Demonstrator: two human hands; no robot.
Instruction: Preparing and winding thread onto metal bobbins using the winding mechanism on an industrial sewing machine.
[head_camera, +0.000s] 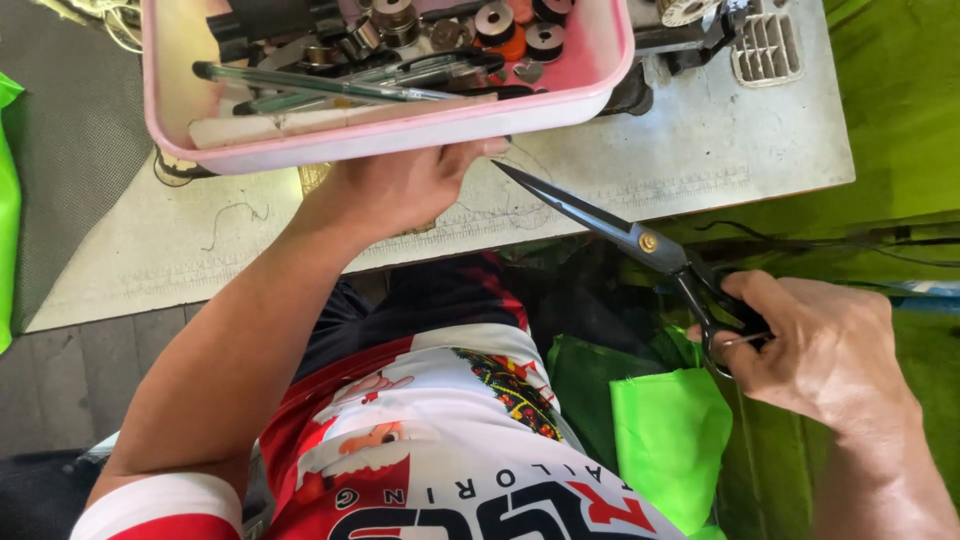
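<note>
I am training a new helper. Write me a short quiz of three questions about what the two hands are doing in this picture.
1. True or false: the left hand grips the pink tray at its near rim.
2. What does the right hand hold? A) a pen B) black scissors C) a thread spool
3. Fill in: bright ____ fabric lies below the right hand.

Key: 1 true; 2 B; 3 green.

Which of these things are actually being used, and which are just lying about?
In use: pink tray gripped by the left hand; black scissors in the right hand.

Lying about: bobbins, pens, green fabric, worktable.
</note>
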